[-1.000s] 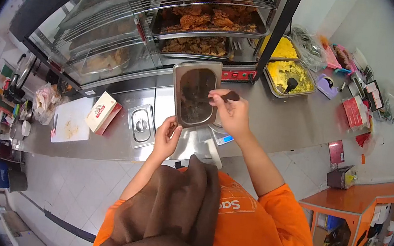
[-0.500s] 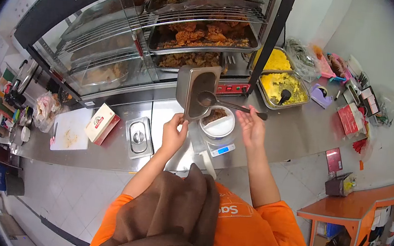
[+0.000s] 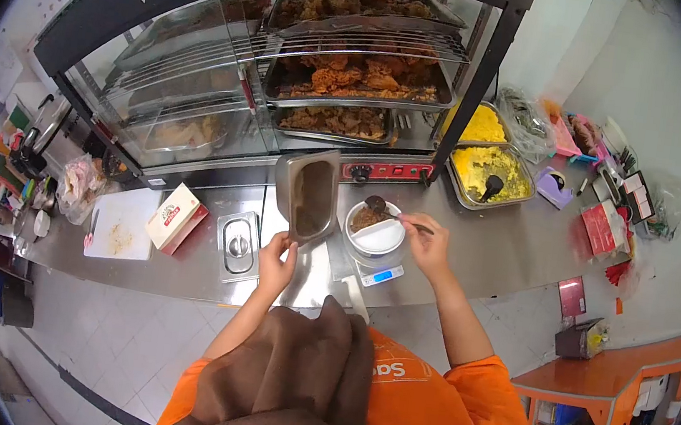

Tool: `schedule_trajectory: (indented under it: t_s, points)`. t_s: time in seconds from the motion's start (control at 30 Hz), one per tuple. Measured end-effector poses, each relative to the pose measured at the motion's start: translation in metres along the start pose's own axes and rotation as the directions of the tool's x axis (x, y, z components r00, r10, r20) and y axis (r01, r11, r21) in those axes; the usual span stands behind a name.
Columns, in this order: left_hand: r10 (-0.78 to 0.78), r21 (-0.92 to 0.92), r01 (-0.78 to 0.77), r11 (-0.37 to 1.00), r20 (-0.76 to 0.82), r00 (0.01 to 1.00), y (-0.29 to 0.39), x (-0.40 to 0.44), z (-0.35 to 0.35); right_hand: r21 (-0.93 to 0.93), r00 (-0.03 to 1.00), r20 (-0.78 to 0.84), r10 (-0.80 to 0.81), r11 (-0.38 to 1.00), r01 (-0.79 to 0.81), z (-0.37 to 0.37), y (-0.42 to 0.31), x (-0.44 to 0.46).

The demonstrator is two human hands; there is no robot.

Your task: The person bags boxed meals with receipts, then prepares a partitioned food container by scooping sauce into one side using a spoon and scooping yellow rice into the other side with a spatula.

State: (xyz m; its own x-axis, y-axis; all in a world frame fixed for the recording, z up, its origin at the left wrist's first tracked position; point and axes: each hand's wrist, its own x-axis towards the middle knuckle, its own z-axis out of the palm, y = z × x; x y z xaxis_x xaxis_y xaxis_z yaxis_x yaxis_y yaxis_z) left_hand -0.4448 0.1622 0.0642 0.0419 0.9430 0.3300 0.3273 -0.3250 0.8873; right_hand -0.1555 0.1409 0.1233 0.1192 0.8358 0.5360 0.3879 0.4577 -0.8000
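Note:
My left hand [image 3: 276, 262] grips the near end of a deep steel food pan [image 3: 314, 197], tilted with its opening toward me. Sauce residue coats the inside of the pan. In my right hand [image 3: 427, 243] is the handle of a dark ladle [image 3: 377, 205], its bowl over the brown food at the far side of a white tub [image 3: 379, 240]. A white divider or lid piece covers the near part of the tub's opening. The tub sits on a digital scale [image 3: 383, 277] with a lit blue display.
A glass warming cabinet with trays of fried chicken [image 3: 348, 75] stands behind. Yellow food trays [image 3: 492, 175] are to the right. A steel lid [image 3: 238, 244], a carton [image 3: 176, 217] and a white cutting board [image 3: 122, 225] lie to the left.
The pan has moved left, away from the tub. The ladle has gone from the pan's mouth down over the tub, and my right hand's fingers have closed around its handle.

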Motion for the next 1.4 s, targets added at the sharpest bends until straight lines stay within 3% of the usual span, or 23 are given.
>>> schedule_trajectory:
  t_s: [0.1,0.17,0.27,0.33,0.4,0.5,0.6,0.7,0.8,0.9,1.1,1.2,1.23,1.33,1.4]
  points:
    - [-0.085,-0.078,0.086,0.993,0.013,0.996,-0.015,-0.019,-0.008,-0.174,0.987,0.144,-0.072,0.98,0.097,-0.007,-0.005,0.005]
    - [-0.175,-0.031,0.177,0.984,0.056,0.983,-0.021,-0.03,-0.017,-0.212,0.99,0.132,-0.043,0.975,0.071,-0.013,-0.018,0.008]
    - [-0.257,-0.018,0.257,0.966,0.027,0.966,-0.037,-0.042,-0.017,-0.17,0.995,0.099,-0.01,0.985,0.026,-0.01,-0.024,0.014]
    - [-0.288,-0.176,0.291,0.941,0.039,0.957,-0.036,-0.044,-0.015,-0.171,0.993,0.115,-0.01,0.985,0.03,-0.006,-0.023,0.014]
    - [-0.301,-0.233,0.3,0.925,0.031,0.953,-0.035,-0.042,-0.014,-0.23,0.984,0.174,-0.043,0.97,0.083,-0.002,-0.019,0.016]
    - [-0.292,-0.181,0.294,0.939,0.035,0.956,-0.042,-0.044,-0.016,-0.189,0.991,0.123,-0.051,0.979,0.074,-0.001,-0.023,0.022]
    - [-0.283,-0.218,0.285,0.933,0.04,0.958,-0.044,-0.045,-0.014,-0.065,0.981,0.176,0.079,0.996,-0.068,0.009,-0.02,0.019]
    - [-0.263,-0.224,0.27,0.936,0.062,0.963,-0.053,-0.044,-0.013,-0.068,0.98,0.187,0.073,0.996,-0.061,0.011,-0.014,0.02]
    - [-0.264,-0.184,0.274,0.944,0.077,0.962,-0.059,-0.046,-0.013,-0.076,0.996,0.085,-0.019,0.997,0.025,0.009,-0.012,0.021]
    - [-0.249,-0.171,0.26,0.951,0.084,0.965,-0.063,-0.046,-0.014,-0.03,0.986,0.151,0.067,0.998,-0.063,0.018,-0.009,0.015]
    - [-0.254,-0.322,0.272,0.907,0.098,0.962,-0.05,-0.042,-0.015,-0.079,1.0,-0.019,-0.009,0.997,0.007,0.014,-0.003,0.01]
    - [-0.251,-0.377,0.27,0.886,0.099,0.963,-0.033,-0.033,-0.021,0.35,0.908,-0.366,0.205,0.934,-0.07,0.016,0.008,0.009]
    - [-0.232,-0.358,0.258,0.897,0.115,0.966,-0.037,-0.029,-0.022,0.451,0.872,-0.374,0.316,0.884,-0.126,0.01,-0.004,0.013]
    - [-0.19,-0.46,0.207,0.864,0.085,0.978,-0.019,-0.016,-0.023,0.621,0.895,-0.27,0.355,0.774,-0.12,0.019,-0.044,0.023]
    - [-0.144,-0.427,0.175,0.887,0.104,0.984,-0.012,-0.003,-0.024,0.595,0.954,-0.209,0.215,0.802,-0.05,0.034,-0.06,0.027]
